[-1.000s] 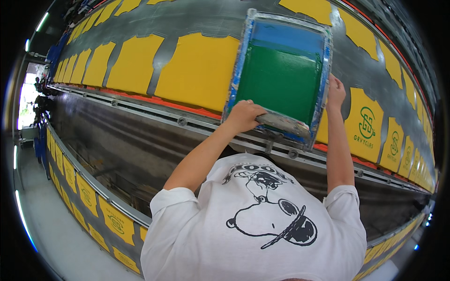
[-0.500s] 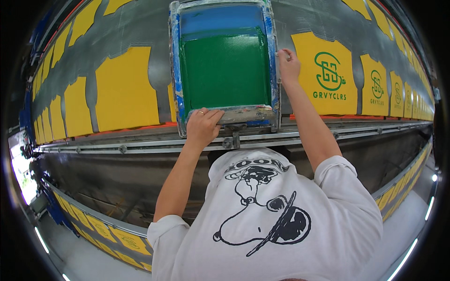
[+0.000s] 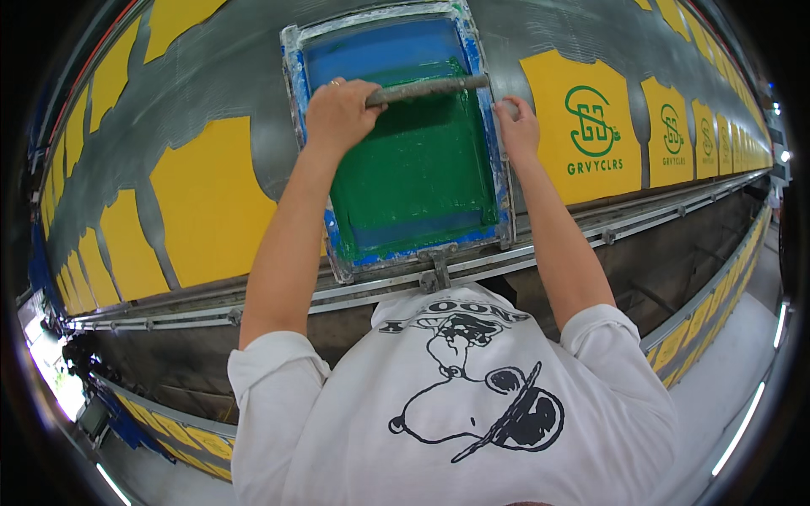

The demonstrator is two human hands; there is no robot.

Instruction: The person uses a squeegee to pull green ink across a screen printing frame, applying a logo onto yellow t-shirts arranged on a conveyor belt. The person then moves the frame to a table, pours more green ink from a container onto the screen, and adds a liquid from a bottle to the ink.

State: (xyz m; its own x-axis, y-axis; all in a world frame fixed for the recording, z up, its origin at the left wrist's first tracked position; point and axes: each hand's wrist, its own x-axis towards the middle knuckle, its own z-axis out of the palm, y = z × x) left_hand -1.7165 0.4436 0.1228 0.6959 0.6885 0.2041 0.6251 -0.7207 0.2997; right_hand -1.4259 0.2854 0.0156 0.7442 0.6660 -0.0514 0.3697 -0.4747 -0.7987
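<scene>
My left hand (image 3: 340,118) is closed around the left end of a squeegee (image 3: 434,88), a grey bar lying crosswise over the upper part of a printing screen. Wet green ink (image 3: 413,169) covers most of the mesh below the bar, with blue mesh showing at the top and in a strip near the bottom. The screen frame (image 3: 297,88) is ink-smeared, blue and whitish. At its right side my right hand (image 3: 519,126) has its fingers curled against the frame's edge.
The screen rests on a long grey printing table (image 3: 261,76). Yellow shirt-shaped fabric pieces lie in rows: a plain one (image 3: 207,202) at left, a green-printed one (image 3: 548,84) at right. A metal rail (image 3: 363,291) runs along the near edge; another table with yellow pieces (image 3: 700,325) stands behind me.
My left hand has moved the squeegee from the screen's near end up to its far part. The view has tilted slightly. My right hand stays at the frame's right side.
</scene>
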